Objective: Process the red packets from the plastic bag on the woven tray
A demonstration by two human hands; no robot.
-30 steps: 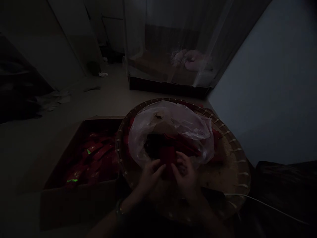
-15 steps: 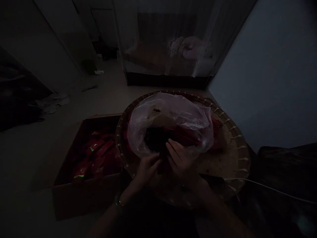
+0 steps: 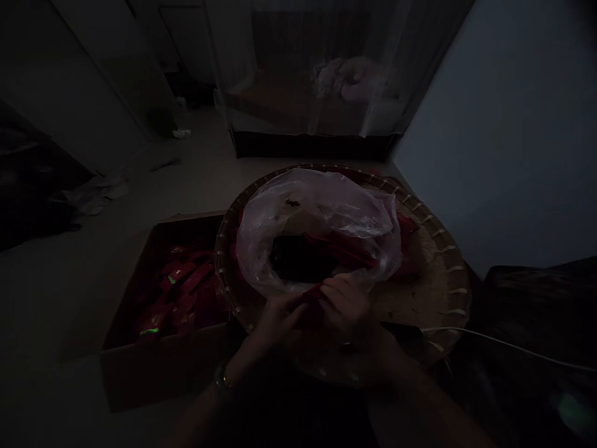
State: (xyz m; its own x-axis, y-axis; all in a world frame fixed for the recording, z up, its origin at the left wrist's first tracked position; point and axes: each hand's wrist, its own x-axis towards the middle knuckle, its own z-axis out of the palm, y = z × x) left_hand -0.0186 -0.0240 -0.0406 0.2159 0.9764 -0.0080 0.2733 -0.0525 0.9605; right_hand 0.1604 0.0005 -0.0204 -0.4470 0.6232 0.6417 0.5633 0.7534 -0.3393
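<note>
In dim light, my left hand (image 3: pixel 276 318) and my right hand (image 3: pixel 349 306) meet at the near side of a round woven bamboo tray (image 3: pixel 433 298). Between them is a small red packet (image 3: pixel 311 307), with the fingers of both hands closed on its edges. Just beyond my fingers lies a clear plastic bag (image 3: pixel 254 233), its mouth spread wide. Dark contents (image 3: pixel 298 258) fill part of the bag, too dark to make out. Red packets (image 3: pixel 349 249) lie at the right of the bag's opening.
Left of the tray stands a cardboard box (image 3: pixel 163 373) holding many red packets (image 3: pixel 186 280). A white cable (image 3: pixel 513 350) runs off to the right from a dark object (image 3: pixel 403 333) on the tray. A pale wall (image 3: pixel 513 155) rises at the right; a netted bed (image 3: pixel 308 112) stands behind.
Both hands have drawn slightly back from the bag's opening, my right hand most. The red packet between them now shows more clearly. The view has shifted a little.
</note>
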